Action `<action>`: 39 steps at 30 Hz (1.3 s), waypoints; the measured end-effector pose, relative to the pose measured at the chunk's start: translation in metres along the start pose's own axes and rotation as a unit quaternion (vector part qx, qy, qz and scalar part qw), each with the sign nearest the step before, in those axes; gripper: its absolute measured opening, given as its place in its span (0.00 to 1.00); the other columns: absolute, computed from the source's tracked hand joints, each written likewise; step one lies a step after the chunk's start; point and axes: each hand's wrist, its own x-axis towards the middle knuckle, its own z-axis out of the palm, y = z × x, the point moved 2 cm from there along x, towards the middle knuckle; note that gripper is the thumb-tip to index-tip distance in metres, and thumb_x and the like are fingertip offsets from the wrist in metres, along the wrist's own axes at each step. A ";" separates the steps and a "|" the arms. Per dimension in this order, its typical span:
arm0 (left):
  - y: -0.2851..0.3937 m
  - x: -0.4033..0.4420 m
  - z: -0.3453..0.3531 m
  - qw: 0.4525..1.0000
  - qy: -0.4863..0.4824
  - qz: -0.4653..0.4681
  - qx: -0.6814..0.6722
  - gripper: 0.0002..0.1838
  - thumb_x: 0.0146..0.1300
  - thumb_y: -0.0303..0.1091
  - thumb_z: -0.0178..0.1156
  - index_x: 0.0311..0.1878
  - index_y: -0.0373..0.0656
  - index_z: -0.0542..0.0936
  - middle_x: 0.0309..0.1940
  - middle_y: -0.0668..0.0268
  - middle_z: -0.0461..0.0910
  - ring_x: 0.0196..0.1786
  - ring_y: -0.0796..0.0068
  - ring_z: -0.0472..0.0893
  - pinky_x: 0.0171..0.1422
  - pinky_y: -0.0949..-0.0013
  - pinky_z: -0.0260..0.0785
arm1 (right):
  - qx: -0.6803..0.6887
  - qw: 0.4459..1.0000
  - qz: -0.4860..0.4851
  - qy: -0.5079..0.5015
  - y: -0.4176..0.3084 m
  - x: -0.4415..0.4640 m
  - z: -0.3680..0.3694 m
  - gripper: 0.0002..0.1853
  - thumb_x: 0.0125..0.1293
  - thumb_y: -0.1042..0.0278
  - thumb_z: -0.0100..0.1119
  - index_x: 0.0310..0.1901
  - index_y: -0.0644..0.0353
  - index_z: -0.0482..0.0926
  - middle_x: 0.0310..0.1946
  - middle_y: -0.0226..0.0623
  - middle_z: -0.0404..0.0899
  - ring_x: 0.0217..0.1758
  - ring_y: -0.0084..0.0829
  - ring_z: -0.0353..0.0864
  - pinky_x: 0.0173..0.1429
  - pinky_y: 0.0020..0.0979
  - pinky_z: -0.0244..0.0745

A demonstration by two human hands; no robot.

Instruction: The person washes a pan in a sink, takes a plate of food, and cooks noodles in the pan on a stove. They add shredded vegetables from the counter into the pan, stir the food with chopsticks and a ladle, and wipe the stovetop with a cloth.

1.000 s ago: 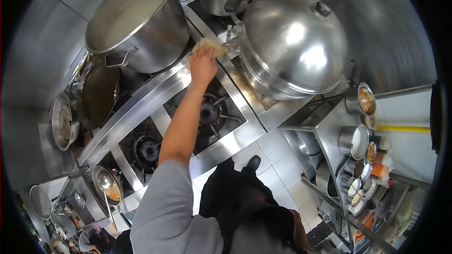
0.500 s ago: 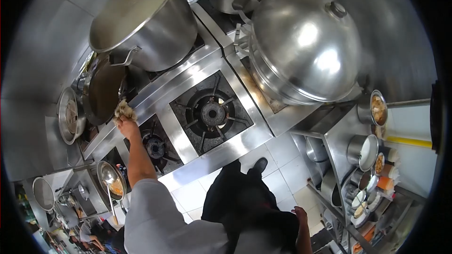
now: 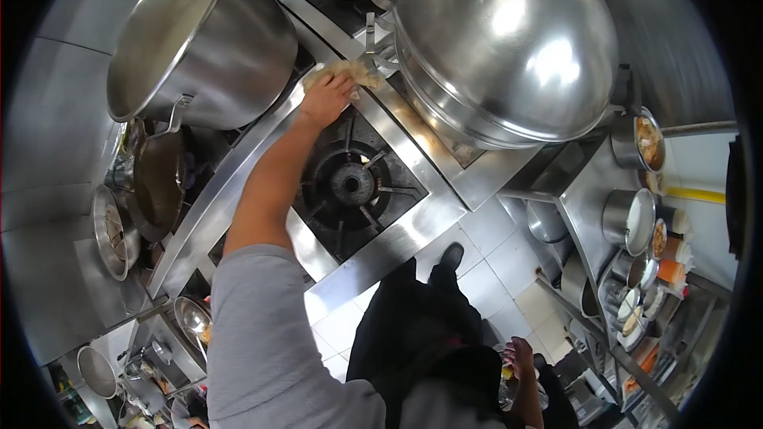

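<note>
My left hand (image 3: 328,100) presses a crumpled, light tan cloth (image 3: 359,74) onto the steel stove top (image 3: 298,123), at the back corner of a gas burner (image 3: 351,183). Its fingers lie over the cloth, which spreads out beyond them toward the large domed pot. Down at my side, my right hand (image 3: 521,356) hangs with fingers loosely apart, and nothing shows in it.
A tall stockpot (image 3: 230,56) stands left of my left hand. On the right is a big steel pot with a domed lid (image 3: 509,40). A dark wok (image 3: 157,187) sits at far left. Shelves (image 3: 584,222) hold pots and food containers on the right.
My left hand has moved right and toward the back with the cloth, from beside the wok to the burner's rear corner. The view has shifted slightly.
</note>
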 end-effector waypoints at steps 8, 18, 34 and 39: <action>0.003 -0.314 0.039 0.967 -0.253 0.012 -0.031 0.23 0.62 0.37 0.51 0.59 0.42 0.79 0.63 0.67 0.74 0.68 0.66 0.68 0.72 0.59 0.59 | 0.011 0.999 0.031 -0.031 0.042 0.029 0.014 0.20 0.70 0.53 0.56 0.57 0.56 0.74 0.44 0.37 0.79 0.42 0.31 0.79 0.47 0.38 0.77; 0.039 -0.128 -0.043 0.942 0.100 -0.206 -0.247 0.27 0.53 0.24 0.56 0.59 0.49 0.80 0.60 0.62 0.76 0.65 0.55 0.72 0.67 0.54 0.66 | -0.124 0.985 -0.025 -0.121 0.035 0.026 0.017 0.14 0.72 0.60 0.54 0.55 0.54 0.72 0.36 0.35 0.77 0.30 0.26 0.76 0.29 0.28 0.73; 0.067 -0.340 0.012 0.795 0.083 -0.511 -0.315 0.20 0.51 0.19 0.55 0.46 0.45 0.86 0.48 0.54 0.84 0.54 0.53 0.82 0.60 0.58 0.74 | -0.144 0.985 -0.043 -0.086 -0.062 0.037 0.046 0.18 0.70 0.57 0.54 0.57 0.54 0.74 0.44 0.36 0.79 0.40 0.31 0.79 0.39 0.35 0.76; 0.181 -0.303 -0.061 0.833 0.041 -0.422 -0.355 0.18 0.41 0.17 0.61 0.38 0.45 0.86 0.44 0.59 0.85 0.50 0.56 0.82 0.59 0.55 0.71 | -0.218 0.968 -0.053 -0.116 -0.072 0.019 0.068 0.17 0.71 0.58 0.55 0.57 0.55 0.73 0.43 0.35 0.79 0.37 0.30 0.79 0.37 0.35 0.77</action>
